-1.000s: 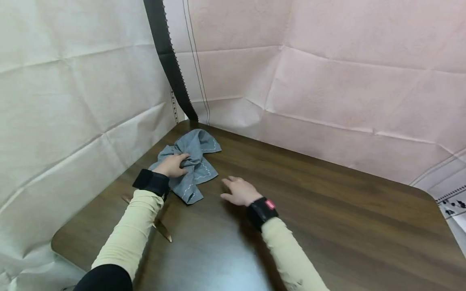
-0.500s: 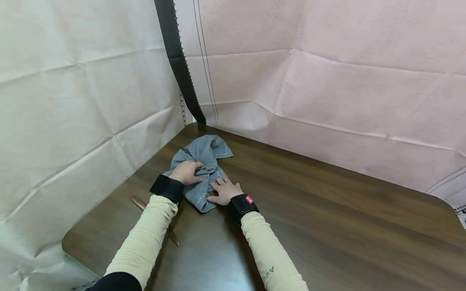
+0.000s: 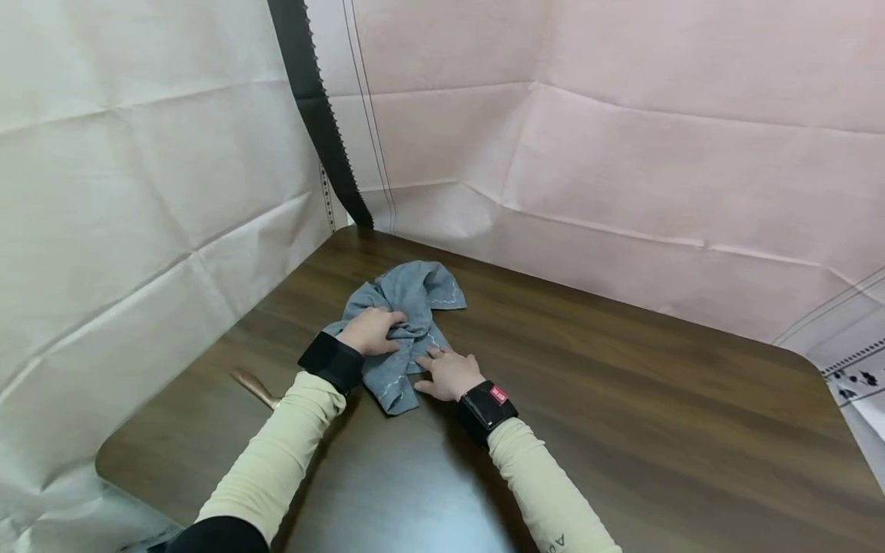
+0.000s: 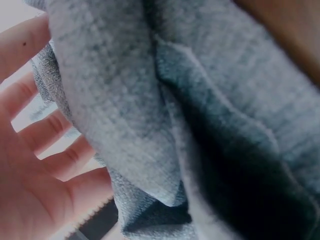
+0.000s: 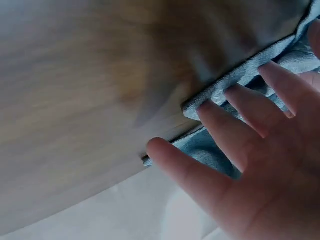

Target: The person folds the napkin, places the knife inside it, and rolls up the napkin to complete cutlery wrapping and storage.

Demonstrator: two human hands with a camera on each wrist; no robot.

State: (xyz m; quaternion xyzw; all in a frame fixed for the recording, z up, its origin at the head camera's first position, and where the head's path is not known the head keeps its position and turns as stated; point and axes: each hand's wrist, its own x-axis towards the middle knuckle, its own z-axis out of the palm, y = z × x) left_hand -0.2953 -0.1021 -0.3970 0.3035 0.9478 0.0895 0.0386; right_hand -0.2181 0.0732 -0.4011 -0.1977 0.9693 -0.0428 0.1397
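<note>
While the grey-blue cloth (image 3: pixel 415 288) lies rumpled near the far left corner of the table (image 3: pixel 622 399), both hands are at it. The left hand (image 3: pixel 371 332) rests on its left part, fingers spread and only slightly bent; in the left wrist view they lie against the folds without curling round them. The right hand (image 3: pixel 451 374) is at the nearer right edge, its fingers apart and nearly straight, some fingertips touching the hem and none closed round it. Light stitching runs along the cloth's border, and its folds stand up in soft loops. Just under the left sleeve (image 3: pixel 273 453) pokes a slim brown object (image 3: pixel 252 386) with a rounded end, lying on the table; the rest is hidden by the arm. Dark brown, wood-grained and round-cornered, the tabletop carries a pale patch of reflected light near its front. Each wrist wears a black band, the right band (image 3: pixel 486 412) with a small red label (image 3: pixel 498 395). Creased pale sheeting hangs behind and to the left, greenish-white on the left side (image 3: pixel 138 200) and pinkish at the back (image 3: pixel 622 169). A black strip (image 3: pixel 318 115) with a jagged edge slants down to the table's far corner, and dark printed shapes (image 3: pixel 853 380) show at the far right.
</note>
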